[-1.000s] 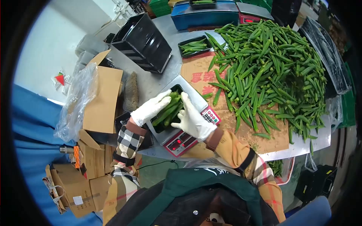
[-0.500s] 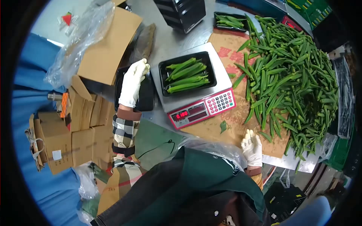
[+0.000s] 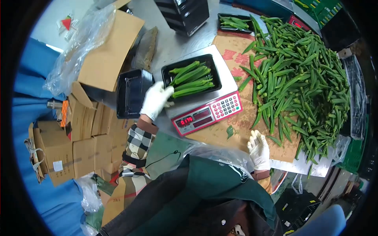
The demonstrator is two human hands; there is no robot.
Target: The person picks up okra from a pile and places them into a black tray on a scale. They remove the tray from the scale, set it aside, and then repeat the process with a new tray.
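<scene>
A black plastic tray (image 3: 218, 80) holding several okra pods (image 3: 193, 74) sits on a scale (image 3: 208, 113) with a red-framed panel; its display reads 0.175. My left hand (image 3: 156, 100), in a white glove, is at the tray's lower left corner, fingers closed at the rim and fingertips beside the okra. My right hand (image 3: 259, 150), also gloved, rests palm up over the cardboard near the table's front edge. Its fingers are stretched out and nothing is in them. A large pile of okra (image 3: 299, 86) lies to the right of the scale.
More black trays (image 3: 134, 94) stand left of the scale, beside an open cardboard box (image 3: 110, 51). At the back are a tall black stack (image 3: 183, 15) and another tray of okra (image 3: 235, 23). Flattened cardboard (image 3: 212, 135) lies under the scale's right side.
My left hand has moved right and down from above the empty trays to the okra tray on the scale. The display went from 0.180 to 0.175. My right hand stays about where it was.
</scene>
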